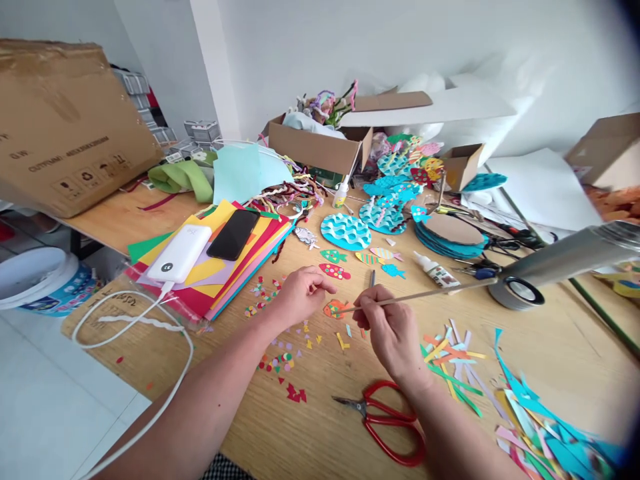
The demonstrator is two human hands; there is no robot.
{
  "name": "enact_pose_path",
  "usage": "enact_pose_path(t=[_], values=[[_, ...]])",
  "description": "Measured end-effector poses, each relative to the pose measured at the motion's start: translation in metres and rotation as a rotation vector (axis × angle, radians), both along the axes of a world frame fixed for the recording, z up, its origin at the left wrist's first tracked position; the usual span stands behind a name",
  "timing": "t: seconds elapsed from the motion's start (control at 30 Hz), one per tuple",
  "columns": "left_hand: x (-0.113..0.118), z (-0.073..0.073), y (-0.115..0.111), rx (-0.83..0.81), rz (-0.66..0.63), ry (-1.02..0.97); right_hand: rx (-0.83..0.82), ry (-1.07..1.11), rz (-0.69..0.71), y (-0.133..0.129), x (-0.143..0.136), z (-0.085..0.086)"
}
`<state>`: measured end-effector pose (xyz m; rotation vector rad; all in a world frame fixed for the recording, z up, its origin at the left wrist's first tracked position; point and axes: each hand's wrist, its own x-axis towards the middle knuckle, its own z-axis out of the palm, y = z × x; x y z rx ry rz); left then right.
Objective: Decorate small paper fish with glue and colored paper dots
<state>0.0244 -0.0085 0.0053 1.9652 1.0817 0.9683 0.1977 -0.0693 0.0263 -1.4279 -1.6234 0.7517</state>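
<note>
My right hand (393, 330) pinches a thin wooden stick (450, 289), whose tip meets an orange paper fish (334, 308) dotted with colours. Left of that fish hovers my left hand (305, 293), its fingers loosely bent and apart, with nothing visible in them. Just beyond lie a red spotted paper fish (335, 271), a green one (333, 256), striped ones (367, 258) and a blue one (393, 271). Tiny paper dots (277, 362) and yellow snippets (343, 341) are scattered around my hands. Red-handled scissors (385, 417) rest open below my right hand.
Coloured paper sheets (220, 303) carry a phone (233, 235) and a white power bank (180, 253), its cable looping over my left arm. Paper strips (540, 420), a glue bottle (436, 270) and a metal flask (565, 257) lie right. Cardboard boxes (315, 145) stand behind.
</note>
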Motion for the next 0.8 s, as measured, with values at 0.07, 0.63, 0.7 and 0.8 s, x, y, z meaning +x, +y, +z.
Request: enact_pose_path(t=[0.07,0.63,0.7,0.8], values=[[0.000,-0.003,0.000,0.094,-0.017,0.075,0.011,-0.037,-0.065,0.006,0.005,-0.005],[0.000,-0.005,-0.003,0.186,-0.132,0.297,0.035,-0.282,-0.088,0.012,0.002,-0.014],[0.000,-0.006,-0.003,0.187,-0.151,0.311,0.044,-0.292,-0.091,0.012,0.002,-0.014],[0.000,-0.007,-0.003,0.185,-0.167,0.328,0.070,-0.306,-0.085,0.012,0.001,-0.016]])
